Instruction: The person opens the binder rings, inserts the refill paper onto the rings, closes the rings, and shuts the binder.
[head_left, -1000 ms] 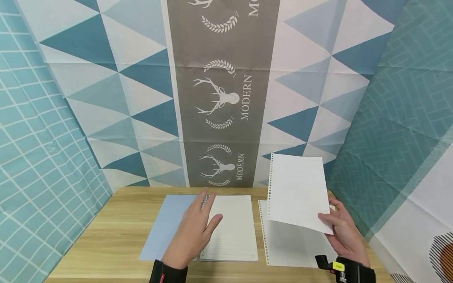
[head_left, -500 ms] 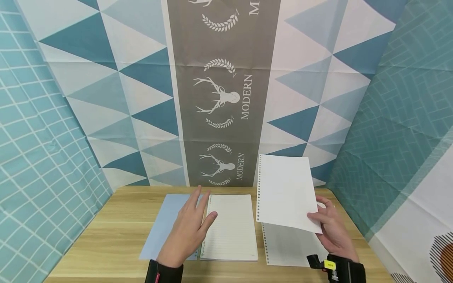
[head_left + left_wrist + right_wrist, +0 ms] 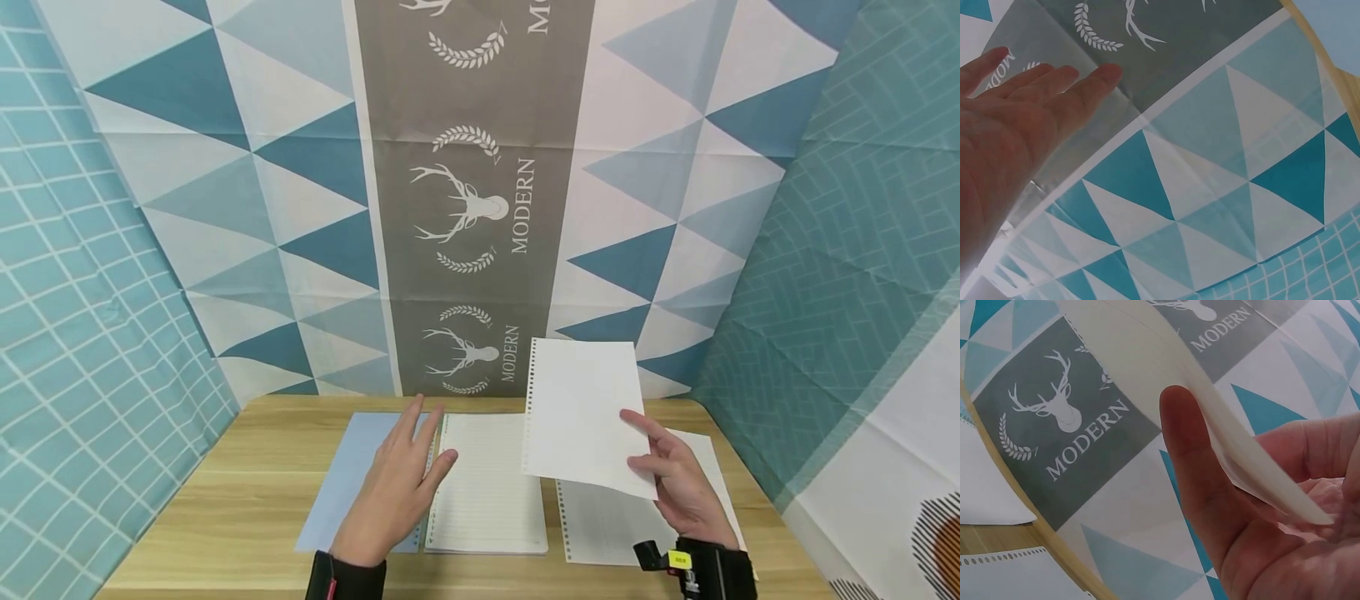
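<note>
My right hand point(image 3: 690, 492) pinches a white loose-leaf sheet point(image 3: 581, 408), punched with holes down its left edge. The sheet is raised over the right part of the table, overlapping the notebook's far right corner in the head view. In the right wrist view, the thumb point(image 3: 1188, 431) presses one face and the fingers lie behind the bowed sheet point(image 3: 1129, 356). My left hand point(image 3: 397, 483), fingers extended and thumb apart, hovers over the spine of an open notebook. This has a pale blue cover point(image 3: 333, 492) on the left and lined pages point(image 3: 495, 508) on the right.
More punched paper point(image 3: 600, 525) lies on the wooden table point(image 3: 217, 500), right of the notebook and partly under the raised sheet. A patterned cloth backdrop point(image 3: 465, 275) rises behind the table's far edge, with tile-patterned cloth point(image 3: 97, 317) at the left.
My right hand has carried the sheet leftward, from above the loose paper toward the notebook, and its index finger now lies extended across the sheet's edge. My left hand has shifted slightly left.
</note>
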Motion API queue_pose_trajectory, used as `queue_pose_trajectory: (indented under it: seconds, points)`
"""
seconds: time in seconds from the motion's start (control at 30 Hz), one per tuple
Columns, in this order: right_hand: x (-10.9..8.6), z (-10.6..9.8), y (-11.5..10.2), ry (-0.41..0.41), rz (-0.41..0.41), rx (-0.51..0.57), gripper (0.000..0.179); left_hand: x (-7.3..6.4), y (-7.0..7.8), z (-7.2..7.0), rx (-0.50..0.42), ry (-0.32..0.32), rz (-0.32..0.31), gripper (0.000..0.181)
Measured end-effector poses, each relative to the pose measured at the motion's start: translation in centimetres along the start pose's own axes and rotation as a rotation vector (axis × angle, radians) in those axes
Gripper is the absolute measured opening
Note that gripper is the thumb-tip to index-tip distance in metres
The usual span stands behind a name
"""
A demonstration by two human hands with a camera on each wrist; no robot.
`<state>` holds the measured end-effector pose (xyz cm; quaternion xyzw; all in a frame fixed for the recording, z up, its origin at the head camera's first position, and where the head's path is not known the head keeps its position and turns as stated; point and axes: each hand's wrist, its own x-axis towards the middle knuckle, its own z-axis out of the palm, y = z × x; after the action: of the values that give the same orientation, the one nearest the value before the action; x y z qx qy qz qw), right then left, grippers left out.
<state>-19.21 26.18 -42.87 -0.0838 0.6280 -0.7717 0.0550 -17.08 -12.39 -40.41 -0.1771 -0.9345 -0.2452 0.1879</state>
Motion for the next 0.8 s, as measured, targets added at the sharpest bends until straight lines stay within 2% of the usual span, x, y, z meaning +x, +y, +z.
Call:
queue_pose_trajectory:
  seconds: [0.2, 0.8]
  points:
    - [0.4, 0.9, 0.1, 0.027, 0.040, -0.019, 0.075, 0.0, -0.2, 0.0, 0.003, -0.002, -0.003, 0.065]
    - [1.5, 4.2, 0.7, 0.084, 0.082, -0.100, 0.073, 0.1, -0.6, -0.1, 0.017, 0.040, 0.010, 0.063]
